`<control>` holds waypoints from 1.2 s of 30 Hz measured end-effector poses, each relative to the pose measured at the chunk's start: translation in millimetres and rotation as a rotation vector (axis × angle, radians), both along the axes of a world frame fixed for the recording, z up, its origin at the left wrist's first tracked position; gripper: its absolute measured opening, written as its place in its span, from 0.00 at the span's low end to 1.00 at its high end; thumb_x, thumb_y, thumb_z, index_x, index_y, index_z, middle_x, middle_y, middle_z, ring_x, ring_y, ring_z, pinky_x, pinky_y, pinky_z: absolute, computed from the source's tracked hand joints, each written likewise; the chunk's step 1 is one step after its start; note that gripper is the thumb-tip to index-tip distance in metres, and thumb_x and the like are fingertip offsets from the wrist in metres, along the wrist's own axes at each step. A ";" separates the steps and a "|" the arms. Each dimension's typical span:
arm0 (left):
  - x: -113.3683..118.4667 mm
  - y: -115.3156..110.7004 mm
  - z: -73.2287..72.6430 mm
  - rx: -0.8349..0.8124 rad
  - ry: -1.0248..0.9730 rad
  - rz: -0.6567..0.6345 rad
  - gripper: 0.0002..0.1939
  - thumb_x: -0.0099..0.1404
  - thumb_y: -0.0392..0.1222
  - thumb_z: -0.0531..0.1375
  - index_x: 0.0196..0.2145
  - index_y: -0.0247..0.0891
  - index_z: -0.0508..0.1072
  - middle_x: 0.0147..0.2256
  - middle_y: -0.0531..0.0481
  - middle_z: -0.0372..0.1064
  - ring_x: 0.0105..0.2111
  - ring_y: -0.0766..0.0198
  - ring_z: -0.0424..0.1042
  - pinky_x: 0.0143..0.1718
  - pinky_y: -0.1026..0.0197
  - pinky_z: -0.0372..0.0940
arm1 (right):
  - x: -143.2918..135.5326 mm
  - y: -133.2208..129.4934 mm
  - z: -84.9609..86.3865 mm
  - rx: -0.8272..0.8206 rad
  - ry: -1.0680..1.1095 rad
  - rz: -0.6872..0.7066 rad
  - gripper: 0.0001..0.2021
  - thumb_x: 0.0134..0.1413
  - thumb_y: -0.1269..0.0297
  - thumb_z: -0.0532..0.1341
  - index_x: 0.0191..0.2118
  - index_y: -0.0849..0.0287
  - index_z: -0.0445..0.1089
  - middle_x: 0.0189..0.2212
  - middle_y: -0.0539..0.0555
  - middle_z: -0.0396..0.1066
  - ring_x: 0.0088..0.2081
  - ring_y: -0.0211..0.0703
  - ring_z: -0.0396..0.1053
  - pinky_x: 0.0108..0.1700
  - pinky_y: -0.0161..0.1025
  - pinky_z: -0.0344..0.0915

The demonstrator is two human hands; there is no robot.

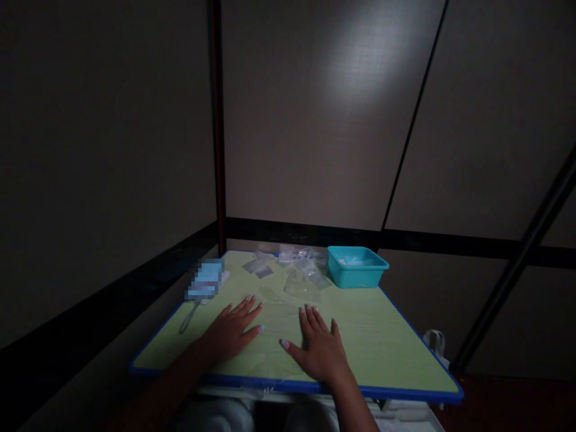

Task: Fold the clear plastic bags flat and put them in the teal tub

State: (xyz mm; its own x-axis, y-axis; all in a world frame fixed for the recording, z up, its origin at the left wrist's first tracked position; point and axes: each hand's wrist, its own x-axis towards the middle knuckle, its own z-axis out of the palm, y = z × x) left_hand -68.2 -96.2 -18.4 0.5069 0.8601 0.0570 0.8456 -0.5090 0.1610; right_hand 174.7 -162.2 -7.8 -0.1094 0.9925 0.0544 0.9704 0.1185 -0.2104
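Dim panelled walls (306, 132) surround a green, blue-edged table (382, 348). In the head view, the left hand (231, 333) lies palm down, angled toward one o'clock, fingers slightly spread; the right hand (321, 351) lies palm down toward eleven, thumb and little finger splayed. Clear plastic bags (300, 284) sit at twelve, a turquoise basin (357, 276) at one.

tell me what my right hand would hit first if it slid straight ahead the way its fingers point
Probably the crumpled clear plastic just beyond your right hand, though its near edge is faint.
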 end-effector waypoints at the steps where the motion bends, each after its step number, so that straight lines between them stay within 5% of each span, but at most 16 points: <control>1: -2.8 -0.5 0.3 0.002 0.002 -0.003 0.29 0.65 0.57 0.43 0.61 0.50 0.46 0.63 0.50 0.36 0.63 0.58 0.37 0.59 0.44 0.39 | 0.2 -0.1 -0.3 0.003 -0.001 0.002 0.42 0.50 0.35 0.42 0.64 0.56 0.36 0.64 0.55 0.31 0.64 0.51 0.31 0.59 0.61 0.28; 6: 1.8 -22.1 13.9 0.080 0.012 0.102 0.29 0.65 0.55 0.46 0.61 0.44 0.49 0.63 0.46 0.37 0.63 0.55 0.37 0.59 0.43 0.39 | -0.3 1.1 -2.1 0.010 0.001 -0.001 0.42 0.50 0.34 0.41 0.64 0.58 0.37 0.64 0.57 0.32 0.64 0.52 0.31 0.58 0.61 0.28; 14: 22.3 -70.4 17.5 0.018 -0.095 -0.238 0.32 0.59 0.58 0.54 0.59 0.54 0.52 0.63 0.53 0.41 0.62 0.51 0.40 0.60 0.42 0.37 | -3.8 5.0 -6.2 0.023 0.004 -0.093 0.41 0.52 0.36 0.40 0.64 0.61 0.37 0.64 0.59 0.32 0.64 0.52 0.29 0.59 0.59 0.28; 20: 5.9 -81.3 11.7 0.034 -0.147 -0.232 0.25 0.53 0.54 0.61 0.47 0.44 0.65 0.63 0.50 0.42 0.61 0.52 0.41 0.60 0.52 0.43 | -3.0 4.4 -6.0 0.066 0.059 -0.116 0.41 0.51 0.35 0.40 0.64 0.58 0.38 0.64 0.58 0.33 0.64 0.50 0.27 0.59 0.59 0.27; 27: -5.8 -82.6 9.4 0.022 -0.177 -0.159 0.10 0.56 0.45 0.59 0.37 0.43 0.66 0.60 0.50 0.50 0.60 0.55 0.45 0.58 0.55 0.47 | 5.0 0.5 -2.7 0.135 0.213 -0.133 0.35 0.55 0.39 0.40 0.63 0.53 0.42 0.64 0.52 0.33 0.64 0.45 0.28 0.60 0.56 0.31; 32: -10.6 -76.3 1.0 0.056 -0.265 -0.201 0.03 0.59 0.41 0.56 0.31 0.41 0.68 0.55 0.48 0.57 0.57 0.55 0.49 0.56 0.53 0.50 | 11.1 3.3 -8.5 0.216 0.361 -0.122 0.30 0.57 0.44 0.45 0.61 0.53 0.51 0.63 0.54 0.41 0.64 0.49 0.35 0.60 0.59 0.35; 36: -7.3 -74.7 11.1 0.078 -0.380 -0.259 0.03 0.59 0.37 0.55 0.29 0.40 0.68 0.50 0.48 0.63 0.55 0.57 0.54 0.54 0.54 0.52 | 16.5 2.7 -11.2 0.380 0.533 0.002 0.25 0.58 0.50 0.48 0.56 0.59 0.59 0.59 0.60 0.52 0.60 0.48 0.49 0.59 0.52 0.47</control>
State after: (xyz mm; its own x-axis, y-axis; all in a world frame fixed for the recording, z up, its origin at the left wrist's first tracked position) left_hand -75.5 -170.9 -7.3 0.6349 0.6941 0.3393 0.5778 -0.7182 0.3877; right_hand 191.2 -159.5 -19.0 0.0279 0.8932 0.4488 0.7447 0.2810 -0.6054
